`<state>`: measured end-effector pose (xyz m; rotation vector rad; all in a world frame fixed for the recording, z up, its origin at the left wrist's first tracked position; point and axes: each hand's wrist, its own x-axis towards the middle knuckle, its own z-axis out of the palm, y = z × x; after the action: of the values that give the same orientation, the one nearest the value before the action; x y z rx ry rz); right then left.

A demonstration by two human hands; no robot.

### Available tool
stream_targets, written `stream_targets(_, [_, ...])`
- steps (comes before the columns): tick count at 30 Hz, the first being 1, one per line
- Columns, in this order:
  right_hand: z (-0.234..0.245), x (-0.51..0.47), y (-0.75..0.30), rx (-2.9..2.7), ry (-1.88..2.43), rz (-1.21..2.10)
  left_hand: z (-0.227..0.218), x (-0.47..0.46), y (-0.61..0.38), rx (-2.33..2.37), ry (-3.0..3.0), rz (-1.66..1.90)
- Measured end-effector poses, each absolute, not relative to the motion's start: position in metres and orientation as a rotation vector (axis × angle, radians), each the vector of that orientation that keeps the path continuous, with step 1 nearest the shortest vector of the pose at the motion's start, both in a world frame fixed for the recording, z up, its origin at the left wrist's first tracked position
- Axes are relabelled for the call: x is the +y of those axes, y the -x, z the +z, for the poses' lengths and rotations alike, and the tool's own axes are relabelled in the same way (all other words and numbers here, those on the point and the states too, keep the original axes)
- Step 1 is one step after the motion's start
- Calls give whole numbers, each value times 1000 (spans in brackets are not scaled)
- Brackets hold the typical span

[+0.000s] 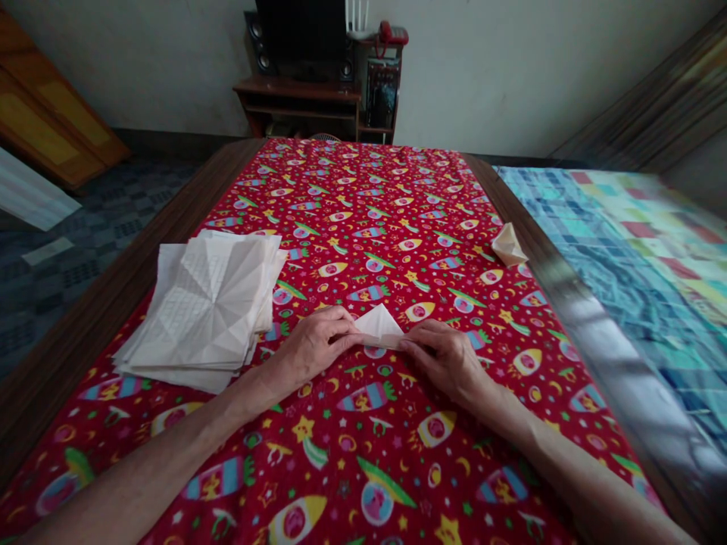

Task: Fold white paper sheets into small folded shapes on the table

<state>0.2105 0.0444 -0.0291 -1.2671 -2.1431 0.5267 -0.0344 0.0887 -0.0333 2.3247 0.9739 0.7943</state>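
A small folded piece of white paper [379,324] lies on the red patterned cloth in the middle, its peak pointing away from me and a folded strip along its near edge. My left hand [318,337] pinches its left end between thumb and fingers. At the right end, my right hand [446,352] grips the paper the same way. To the left rests a stack of paper sheets [210,303]; the top one carries creases spreading out from its centre. A folded cream paper shape [510,246] sits near the cloth's right edge.
The red cloth [375,446] covers a dark wooden table [170,242]. Beyond it stands a desk [301,91] with a black screen [301,34], speakers and a red telephone [391,34]. A bed with a checked cover [619,250] is on the right, a wooden cabinet [57,98] at far left.
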Motion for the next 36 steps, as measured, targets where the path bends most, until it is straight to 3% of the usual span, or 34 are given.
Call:
stream_targets(14, [-22,43,-210,-2099,1315,646,-30,86,32,1056,-2216,774])
stream_targets(36, [-30,45,-212,-2154,1399,549,-37,85,26,1259,-2322,741])
